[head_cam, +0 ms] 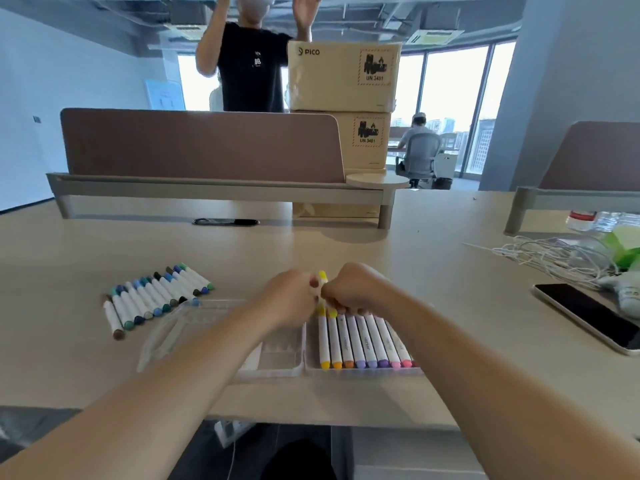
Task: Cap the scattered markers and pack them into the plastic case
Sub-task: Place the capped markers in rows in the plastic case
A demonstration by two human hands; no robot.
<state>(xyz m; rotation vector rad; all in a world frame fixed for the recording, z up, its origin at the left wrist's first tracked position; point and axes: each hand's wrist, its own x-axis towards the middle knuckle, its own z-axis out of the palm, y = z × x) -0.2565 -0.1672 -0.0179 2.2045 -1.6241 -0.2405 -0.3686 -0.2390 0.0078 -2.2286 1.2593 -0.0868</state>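
Note:
A clear plastic case (277, 370) lies open in front of me, its lid (162, 336) flat to the left. Its right half holds a row of several white markers (363, 341) with yellow, orange, purple and pink caps. Above that row, my left hand (291, 296) and my right hand (353, 289) both pinch one yellow-capped marker (322, 277), which stands nearly upright between them. A row of several blue, green, grey and brown markers (156, 296) lies on the table at the left.
A phone (588, 315) lies at the right, with a tangle of white cables (554, 256) and a green packet (623, 242) behind it. A desk divider (201, 143) and stacked cardboard boxes (343, 77) stand at the back. A person stands beyond the divider.

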